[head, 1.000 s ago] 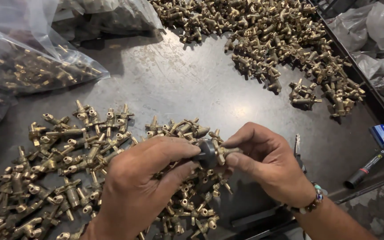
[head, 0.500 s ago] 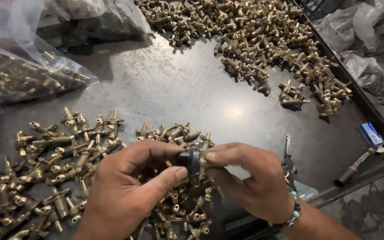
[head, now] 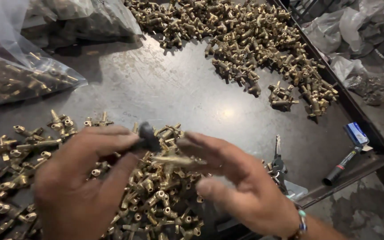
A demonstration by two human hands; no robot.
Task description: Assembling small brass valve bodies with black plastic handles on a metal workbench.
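Note:
My left hand (head: 78, 178) pinches a small dark knob-like part (head: 147, 135) between thumb and forefinger, above a heap of brass valve fittings (head: 156, 200). Just to its right, my right hand (head: 241, 182) holds a blurred brass fitting (head: 174, 160) in its fingertips, close to the dark part. Whether the two pieces touch is unclear because of motion blur. Both hands hover over the near edge of the dark metal table (head: 178, 93).
A second large pile of brass fittings (head: 254, 40) lies at the far right. Clear plastic bags of fittings (head: 18, 75) sit at the left. Keys (head: 277, 160) lie beside my right hand. A dark tool (head: 341, 166) and a blue box (head: 356, 132) rest near the table's right rim.
The hands, pressed together around the dark part before, have drawn slightly apart. The dark part now sits in my left fingers and the brass fitting in my right.

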